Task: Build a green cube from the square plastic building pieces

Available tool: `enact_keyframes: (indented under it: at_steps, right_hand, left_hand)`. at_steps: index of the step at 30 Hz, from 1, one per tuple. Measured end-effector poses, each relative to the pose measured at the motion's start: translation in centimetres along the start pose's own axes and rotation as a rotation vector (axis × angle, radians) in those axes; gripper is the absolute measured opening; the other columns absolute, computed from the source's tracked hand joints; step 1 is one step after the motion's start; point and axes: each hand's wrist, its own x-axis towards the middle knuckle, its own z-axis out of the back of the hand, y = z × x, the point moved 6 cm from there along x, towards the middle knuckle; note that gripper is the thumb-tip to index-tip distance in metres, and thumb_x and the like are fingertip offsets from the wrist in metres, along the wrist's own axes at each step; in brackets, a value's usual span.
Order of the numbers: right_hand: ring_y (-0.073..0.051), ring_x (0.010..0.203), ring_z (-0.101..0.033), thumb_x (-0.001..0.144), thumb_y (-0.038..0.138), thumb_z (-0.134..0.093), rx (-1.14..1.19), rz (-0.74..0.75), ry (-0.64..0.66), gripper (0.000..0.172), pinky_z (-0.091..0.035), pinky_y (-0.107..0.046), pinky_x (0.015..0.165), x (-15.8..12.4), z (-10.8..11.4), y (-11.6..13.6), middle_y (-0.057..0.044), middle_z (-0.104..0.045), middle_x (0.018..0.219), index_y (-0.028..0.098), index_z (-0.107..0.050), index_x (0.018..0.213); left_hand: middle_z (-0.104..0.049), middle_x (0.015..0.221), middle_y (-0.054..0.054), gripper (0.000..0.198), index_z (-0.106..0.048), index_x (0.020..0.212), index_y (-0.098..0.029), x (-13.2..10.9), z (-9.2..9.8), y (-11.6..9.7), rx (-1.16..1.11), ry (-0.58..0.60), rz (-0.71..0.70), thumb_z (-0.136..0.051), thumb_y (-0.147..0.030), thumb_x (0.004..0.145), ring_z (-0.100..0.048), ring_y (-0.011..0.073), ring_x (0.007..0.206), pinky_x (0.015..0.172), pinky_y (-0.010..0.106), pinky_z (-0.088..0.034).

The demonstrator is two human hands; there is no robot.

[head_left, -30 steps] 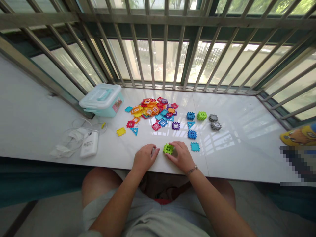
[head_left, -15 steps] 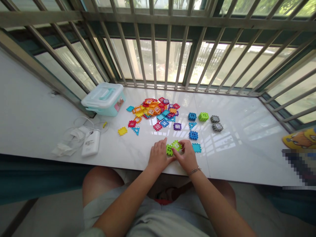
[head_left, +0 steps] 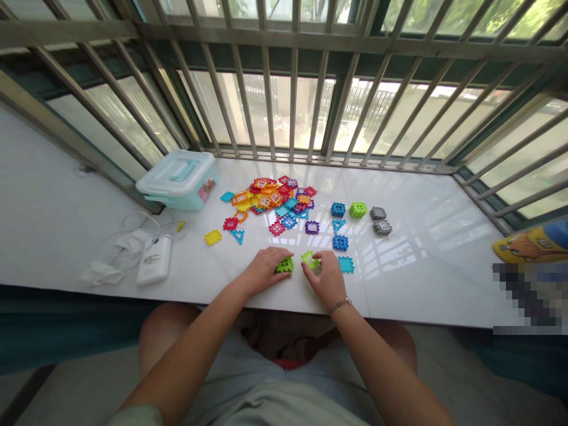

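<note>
My left hand [head_left: 265, 270] grips a green window piece [head_left: 284, 265] low over the white counter. Between the thumb and fingers of my right hand [head_left: 327, 273] is a lighter green piece [head_left: 309, 259], apart from the first. A flat light blue square [head_left: 346, 264] lies just right of my right hand. Beyond it are a blue stack [head_left: 341, 242], a blue triangle [head_left: 339, 226], another blue stack [head_left: 338, 209], a green stack [head_left: 357, 209] and two grey stacks [head_left: 378, 213]. A purple piece [head_left: 312, 227] lies ahead of my hands.
A mixed pile of coloured pieces [head_left: 266, 198] spreads over the middle of the counter [head_left: 417, 254]. At the left stand a lidded box [head_left: 177, 180] and a white power bank [head_left: 154, 260] with cables. A yellow piece [head_left: 213, 237] lies alone. Metal bars line the back.
My hands have moved apart. The darker green piece has gone left with my left hand, away from the lighter one in my right hand. The view has shifted slightly.
</note>
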Motion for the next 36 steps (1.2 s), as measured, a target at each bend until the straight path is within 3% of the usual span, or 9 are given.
enact_keyframes:
  at_steps: [5,12,20,23,28,36]
  right_hand:
    - [-0.028,0.099,-0.059,0.100,0.047,-0.068,-0.189,-0.039,0.040,0.026,-0.047,-0.043,0.093,-0.1,-0.7,0.0,-0.010,-0.066,0.103,0.022,-0.062,0.101]
    - [-0.029,0.097,-0.059,0.101,0.052,-0.068,-0.403,-0.021,0.120,0.031,-0.042,-0.040,0.085,-0.4,-1.0,1.2,-0.012,-0.067,0.105,0.021,-0.066,0.100]
    - [-0.027,0.095,-0.065,0.108,0.042,-0.059,-0.343,0.133,0.193,0.027,-0.042,-0.038,0.082,-1.4,-2.1,1.0,-0.010,-0.073,0.102,0.019,-0.067,0.120]
    - [-0.028,0.098,-0.064,0.106,0.041,-0.063,-0.307,0.133,0.165,0.025,-0.045,-0.040,0.088,-1.3,-1.7,1.2,-0.010,-0.072,0.105,0.020,-0.069,0.118]
    - [-0.032,0.119,-0.060,0.098,0.040,-0.074,-0.274,0.073,0.079,0.030,-0.045,-0.046,0.103,-0.7,-0.9,1.3,-0.014,-0.067,0.129,0.022,-0.070,0.121]
    - [-0.030,0.107,-0.063,0.096,0.037,-0.075,-0.240,0.052,0.094,0.018,-0.046,-0.046,0.097,-0.7,-1.0,1.0,-0.012,-0.071,0.119,0.023,-0.068,0.105]
  left_hand:
    - [-0.066,0.149,0.006,0.041,-0.066,0.141,-0.034,-0.2,1.9,3.0,0.004,-0.028,-0.026,-0.071,-0.041,0.101,-0.060,0.0283,0.139,0.118,0.048,-0.047]
    - [-0.068,0.146,0.007,0.040,-0.066,0.141,-0.032,-0.5,1.5,2.7,0.089,-0.141,0.001,-0.069,-0.039,0.102,-0.063,0.0287,0.135,0.114,0.050,-0.051]
    - [-0.069,0.144,0.008,0.046,-0.066,0.140,-0.030,-0.6,1.8,2.1,0.104,-0.171,0.013,-0.076,-0.045,0.098,-0.064,0.0292,0.133,0.112,0.049,-0.052]
    - [-0.070,0.143,0.008,0.042,-0.067,0.139,-0.030,-0.6,1.8,2.1,0.100,-0.179,0.023,-0.074,-0.041,0.099,-0.064,0.0283,0.132,0.113,0.049,-0.052]
    - [-0.070,0.144,0.008,0.041,-0.066,0.138,-0.030,-0.5,1.7,2.1,0.098,-0.171,0.024,-0.073,-0.041,0.099,-0.064,0.0294,0.133,0.112,0.050,-0.051]
    - [-0.070,0.143,0.008,0.042,-0.066,0.139,-0.030,-0.6,1.7,2.1,0.105,-0.174,0.038,-0.073,-0.039,0.099,-0.064,0.0289,0.132,0.111,0.049,-0.052]
